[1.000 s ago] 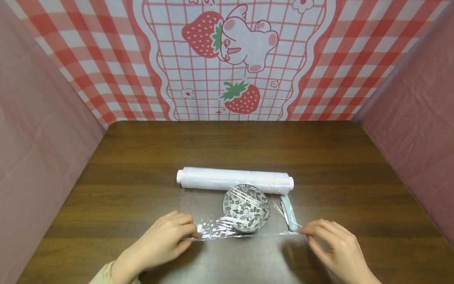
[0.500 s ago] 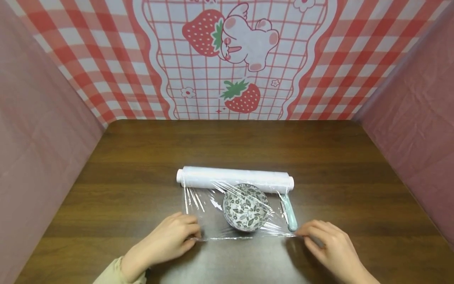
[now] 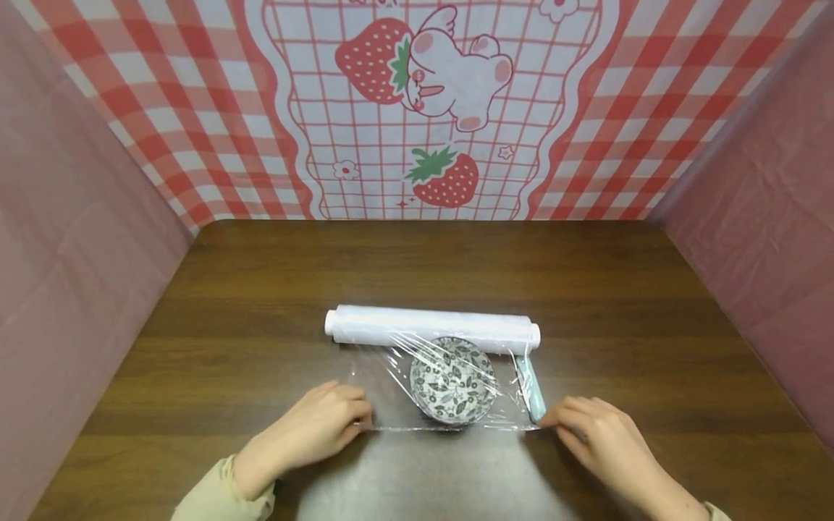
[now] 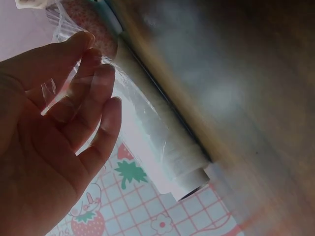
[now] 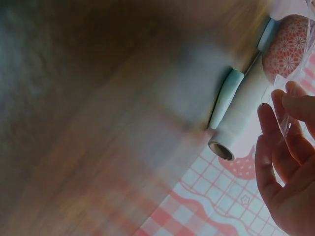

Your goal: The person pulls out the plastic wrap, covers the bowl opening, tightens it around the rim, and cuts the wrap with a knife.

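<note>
A roll of clear plastic wrap (image 3: pixel 430 328) lies across the table behind a small bowl (image 3: pixel 452 383) with a leaf pattern inside. From the roll, a sheet of film (image 3: pixel 389 401) stretches toward me over the bowl. My left hand (image 3: pixel 322 423) pinches the film's near left corner between thumb and fingers, as the left wrist view also shows. At the near right corner, my right hand (image 3: pixel 602 441) pinches the film too. Just beyond its fingertips lies a pale green-handled tool (image 3: pixel 534 394) with a thin metal part, partly seen through film; its kind is unclear.
The brown wooden table (image 3: pixel 260 268) extends around these things. Behind it hangs a red-and-white checked cloth (image 3: pixel 215 130) with strawberries. Pink curtains (image 3: pixel 85 217) close off both sides.
My left hand has shifted right and slightly away from me, and my right hand slightly left. The film's near edge has moved a little toward the bowl, and its creases have changed.
</note>
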`<state>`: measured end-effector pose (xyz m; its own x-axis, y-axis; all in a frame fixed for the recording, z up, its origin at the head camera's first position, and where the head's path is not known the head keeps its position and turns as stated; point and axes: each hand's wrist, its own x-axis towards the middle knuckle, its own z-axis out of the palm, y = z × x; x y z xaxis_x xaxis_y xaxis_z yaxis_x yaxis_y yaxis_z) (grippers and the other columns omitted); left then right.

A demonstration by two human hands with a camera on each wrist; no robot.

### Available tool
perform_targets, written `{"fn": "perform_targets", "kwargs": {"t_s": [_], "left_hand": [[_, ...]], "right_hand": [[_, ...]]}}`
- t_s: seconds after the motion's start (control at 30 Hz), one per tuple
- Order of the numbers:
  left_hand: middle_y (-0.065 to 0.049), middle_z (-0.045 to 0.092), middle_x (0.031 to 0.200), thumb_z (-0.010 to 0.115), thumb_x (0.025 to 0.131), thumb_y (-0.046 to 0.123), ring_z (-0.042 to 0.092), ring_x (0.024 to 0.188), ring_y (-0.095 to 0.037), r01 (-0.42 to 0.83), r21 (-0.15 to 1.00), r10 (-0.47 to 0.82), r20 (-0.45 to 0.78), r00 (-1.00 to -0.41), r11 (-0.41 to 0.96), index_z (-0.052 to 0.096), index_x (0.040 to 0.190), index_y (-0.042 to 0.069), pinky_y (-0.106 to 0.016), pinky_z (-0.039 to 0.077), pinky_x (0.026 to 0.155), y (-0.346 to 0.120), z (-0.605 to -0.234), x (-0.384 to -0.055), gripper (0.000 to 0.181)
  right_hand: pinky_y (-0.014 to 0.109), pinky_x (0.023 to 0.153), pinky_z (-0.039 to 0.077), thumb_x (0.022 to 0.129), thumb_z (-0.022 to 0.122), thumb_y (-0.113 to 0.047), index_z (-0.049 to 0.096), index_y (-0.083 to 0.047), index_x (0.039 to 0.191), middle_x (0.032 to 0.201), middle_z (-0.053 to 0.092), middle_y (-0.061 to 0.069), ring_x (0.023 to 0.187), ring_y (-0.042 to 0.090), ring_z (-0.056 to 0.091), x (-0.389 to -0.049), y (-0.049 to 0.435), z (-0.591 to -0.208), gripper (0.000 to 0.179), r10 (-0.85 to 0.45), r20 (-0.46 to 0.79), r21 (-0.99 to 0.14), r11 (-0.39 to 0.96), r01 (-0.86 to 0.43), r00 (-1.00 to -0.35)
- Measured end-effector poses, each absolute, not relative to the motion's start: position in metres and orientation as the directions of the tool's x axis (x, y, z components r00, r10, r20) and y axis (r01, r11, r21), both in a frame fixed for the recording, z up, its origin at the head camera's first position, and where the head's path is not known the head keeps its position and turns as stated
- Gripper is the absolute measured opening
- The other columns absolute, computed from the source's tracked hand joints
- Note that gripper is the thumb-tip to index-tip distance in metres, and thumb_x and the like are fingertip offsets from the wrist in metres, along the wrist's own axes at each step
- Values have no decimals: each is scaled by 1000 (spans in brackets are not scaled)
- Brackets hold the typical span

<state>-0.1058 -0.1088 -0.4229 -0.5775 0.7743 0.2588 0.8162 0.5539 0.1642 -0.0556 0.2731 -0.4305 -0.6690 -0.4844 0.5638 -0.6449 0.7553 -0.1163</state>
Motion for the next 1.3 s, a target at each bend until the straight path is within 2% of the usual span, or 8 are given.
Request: {"fn": "perform_targets", "kwargs": {"t_s": [0.13,0.3,0.43,0.73,1.13,1.3], "left_hand": [[12,48,64,69,74,19,49,60,-4,813,162,770,262,-581,559,57,65,21,-24,38,60,-108,-425,-112,15],[14,51,68,68,75,18,50,63,-2,792,199,763,213,-610,577,59,68,22,-23,39,62,-107,-427,-118,12],[14,54,71,69,74,16,53,66,-2,791,211,764,207,-611,575,61,70,22,-24,41,64,-107,-429,-120,11],[12,55,71,68,72,12,54,66,-4,793,212,770,195,-608,572,62,70,21,-25,42,65,-103,-430,-129,11],[11,56,69,66,67,7,54,63,-6,810,166,780,219,-586,562,63,67,21,-26,41,61,-94,-426,-139,14],[10,58,70,64,68,7,55,64,-7,816,154,789,209,-578,557,63,67,20,-26,42,63,-91,-426,-143,14]], "right_hand": [[24,64,43,81,56,-19,66,-26,82,82,63,-15,70,7,58,-61,274,-432,12,-502,553,-111,746,-656,-665],[23,62,44,65,67,-9,65,-29,79,79,61,-19,69,4,58,-66,273,-428,24,-512,484,-114,767,-631,-710],[24,60,47,64,71,-9,65,-29,77,77,61,-20,67,3,57,-69,271,-426,25,-517,436,-106,783,-613,-736],[24,56,44,63,72,-6,66,-30,75,74,58,-22,63,2,54,-82,269,-425,27,-540,407,-118,769,-628,-737],[25,58,45,65,72,-7,67,-27,73,72,58,-20,63,1,54,-96,265,-426,23,-559,338,-81,784,-615,-757],[26,59,46,66,70,-6,67,-27,74,74,61,-18,65,3,56,-101,263,-428,22,-570,319,-91,777,-623,-758]]}}
